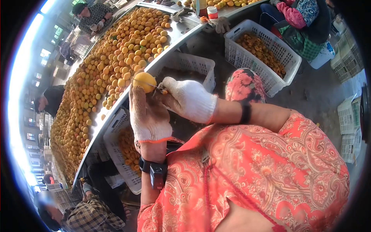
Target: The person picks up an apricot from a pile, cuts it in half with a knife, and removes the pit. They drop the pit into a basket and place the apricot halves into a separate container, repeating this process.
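An apricot (143,81) is held up in the fingers of my left hand (150,116), which wears a white work glove with browned fingertips. My right hand (189,98), gloved the same way, is closed around a small knife (154,87). Its thin blade lies across the apricot's side, and most of the handle is hidden in the glove. Both hands are close together near the edge of a metal sorting table (177,35), where a large heap of apricots (127,50) is spread.
Below my hands stands a white crate (199,63). Another crate (110,139) holds apricot pieces, as does a crate (239,36) at upper right. Work gloves (221,24) and a red-and-white jar (212,12) lie on the table's far end. Several people work around it.
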The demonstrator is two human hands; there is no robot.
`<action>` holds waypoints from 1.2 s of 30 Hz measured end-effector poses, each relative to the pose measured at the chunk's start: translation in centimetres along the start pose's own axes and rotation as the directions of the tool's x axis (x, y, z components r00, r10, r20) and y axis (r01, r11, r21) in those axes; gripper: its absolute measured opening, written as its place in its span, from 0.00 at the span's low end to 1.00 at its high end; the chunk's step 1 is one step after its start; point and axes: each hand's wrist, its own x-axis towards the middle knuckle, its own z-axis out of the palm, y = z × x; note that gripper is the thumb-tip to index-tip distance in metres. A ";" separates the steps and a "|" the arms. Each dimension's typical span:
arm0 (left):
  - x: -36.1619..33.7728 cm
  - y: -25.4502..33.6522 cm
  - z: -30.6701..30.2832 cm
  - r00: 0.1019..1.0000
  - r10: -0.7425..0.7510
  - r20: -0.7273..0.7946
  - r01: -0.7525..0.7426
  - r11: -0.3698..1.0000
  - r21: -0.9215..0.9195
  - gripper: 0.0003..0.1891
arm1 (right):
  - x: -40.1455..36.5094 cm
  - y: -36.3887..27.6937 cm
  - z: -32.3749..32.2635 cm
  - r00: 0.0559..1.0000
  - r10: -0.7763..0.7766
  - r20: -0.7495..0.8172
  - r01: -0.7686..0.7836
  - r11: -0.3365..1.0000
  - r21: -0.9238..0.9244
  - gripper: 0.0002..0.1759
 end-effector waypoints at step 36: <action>1.2 -1.5 -0.4 0.923 -0.256 -0.288 0.250 0.967 -0.058 0.30 | -1.2 0.2 1.3 0.994 0.090 0.060 -0.082 0.989 -0.123 0.21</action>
